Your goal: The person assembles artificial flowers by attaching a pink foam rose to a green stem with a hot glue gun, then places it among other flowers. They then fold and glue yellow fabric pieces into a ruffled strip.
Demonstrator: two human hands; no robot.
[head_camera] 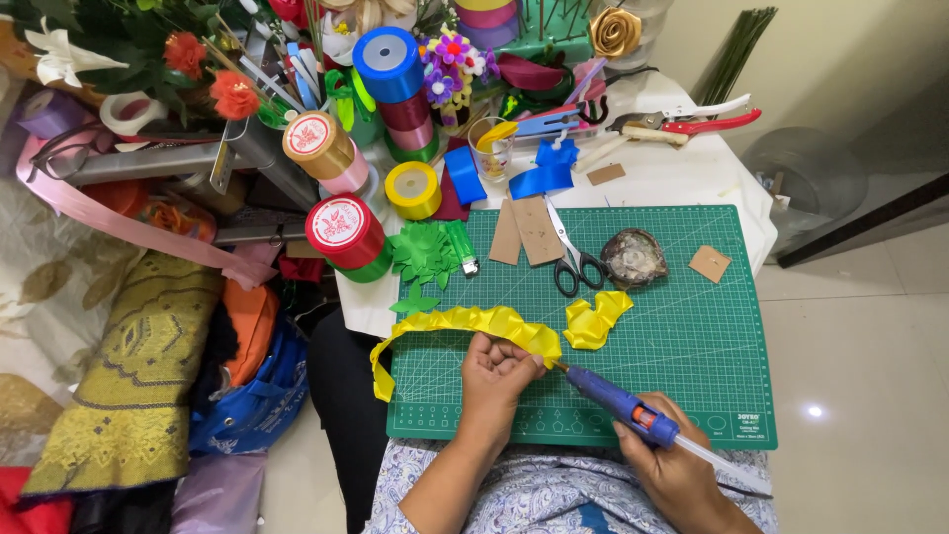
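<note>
On the green cutting mat (692, 336) I count two pieces of folded yellow ribbon: one long folded yellow ribbon strip (465, 324) and one short yellow ribbon piece (596, 319) to its right. There is one pair of scissors (571, 252), two brown cardboard rectangles (526, 232) side by side, one small brown cardboard square (709, 263) at the far right, and one pile of green ribbon leaves (423, 255). Far left of the mat stand several ribbon spools; two have red-and-white round labels (336, 225). One clear cup (491, 146) at the far side holds yellow and blue things that I cannot identify.

The left hand (494, 381) presses the right end of the long strip down, fingers bent over it. The right hand (672, 465) grasps one blue glue gun (621, 400); its tip touches the strip just beside the left fingers.
</note>
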